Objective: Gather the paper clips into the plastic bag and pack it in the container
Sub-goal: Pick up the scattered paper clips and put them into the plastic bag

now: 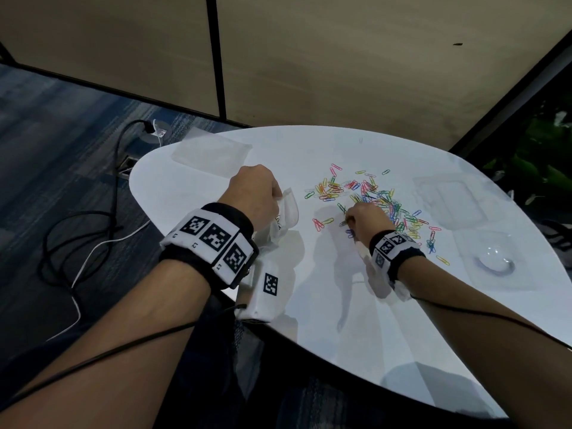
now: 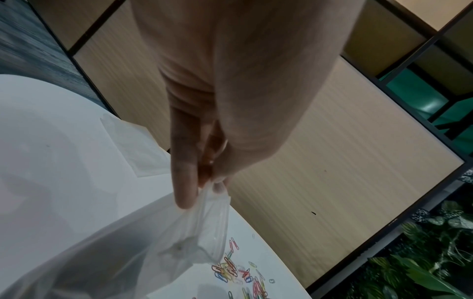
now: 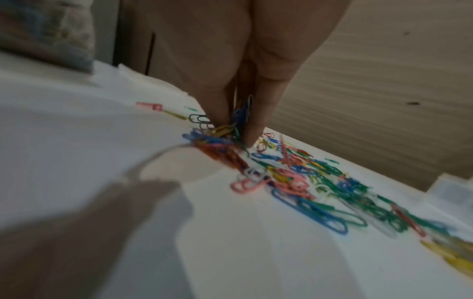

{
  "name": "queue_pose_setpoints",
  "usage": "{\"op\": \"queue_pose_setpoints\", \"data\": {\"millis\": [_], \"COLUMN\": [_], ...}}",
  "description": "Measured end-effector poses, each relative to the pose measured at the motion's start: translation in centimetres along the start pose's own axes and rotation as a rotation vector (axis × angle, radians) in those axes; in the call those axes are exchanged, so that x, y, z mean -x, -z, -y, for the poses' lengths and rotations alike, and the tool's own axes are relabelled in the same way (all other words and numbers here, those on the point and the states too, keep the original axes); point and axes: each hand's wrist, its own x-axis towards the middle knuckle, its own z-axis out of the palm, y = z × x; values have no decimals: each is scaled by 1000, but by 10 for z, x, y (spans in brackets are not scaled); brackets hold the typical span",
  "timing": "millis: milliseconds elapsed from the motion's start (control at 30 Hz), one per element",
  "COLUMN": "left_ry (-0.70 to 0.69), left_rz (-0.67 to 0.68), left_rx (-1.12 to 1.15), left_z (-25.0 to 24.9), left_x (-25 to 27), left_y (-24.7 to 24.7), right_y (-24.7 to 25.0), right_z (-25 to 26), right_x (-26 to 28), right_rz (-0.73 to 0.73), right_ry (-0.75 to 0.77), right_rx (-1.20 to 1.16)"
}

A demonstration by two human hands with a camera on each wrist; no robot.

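Many coloured paper clips (image 1: 380, 201) lie scattered over the middle of the white table (image 1: 309, 305). My left hand (image 1: 253, 193) pinches the rim of a clear plastic bag (image 1: 286, 213), which hangs down beside the table's left edge; in the left wrist view the bag (image 2: 163, 242) droops from my fingers (image 2: 184, 182). My right hand (image 1: 366, 216) is down on the near edge of the pile, fingers pinching a small bunch of paper clips (image 3: 236, 121). A clear plastic container (image 1: 448, 201) stands at the right.
A clear lid or second tray (image 1: 492, 261) lies near the right edge. A flat clear bag (image 1: 210, 154) lies at the table's far left. Cables (image 1: 93, 230) trail on the carpet to the left. Wooden panels stand behind the table, plants at the right.
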Motion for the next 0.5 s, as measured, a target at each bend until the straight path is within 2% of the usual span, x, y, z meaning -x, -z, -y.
{"op": "queue_pose_setpoints", "data": {"millis": [100,167,233,300,367,500], "left_ry": [-7,-8,-10,-9,-11,-14], "left_rz": [9,17,21,27,30,23], "left_rx": [-13,-11,-6,-5,-6,9], "left_z": [-3,-6,-9,-12,-15,-16], "left_x": [0,-1,-2,-2,-2,-4], "left_y": [-3,-5,-6,-8,-11,-15], "right_y": [12,21,33,49,64,79], "right_z": [-7,-13,-10,4,27,79], "right_x": [1,5,12,22,33,48], "right_rz": [-123,-206,-249,-302,-350,-317], "right_ry": [-243,-427,-545,-547,-468,-323], "right_rx": [-321,-619,-949,-1240,-1473,-1728]}}
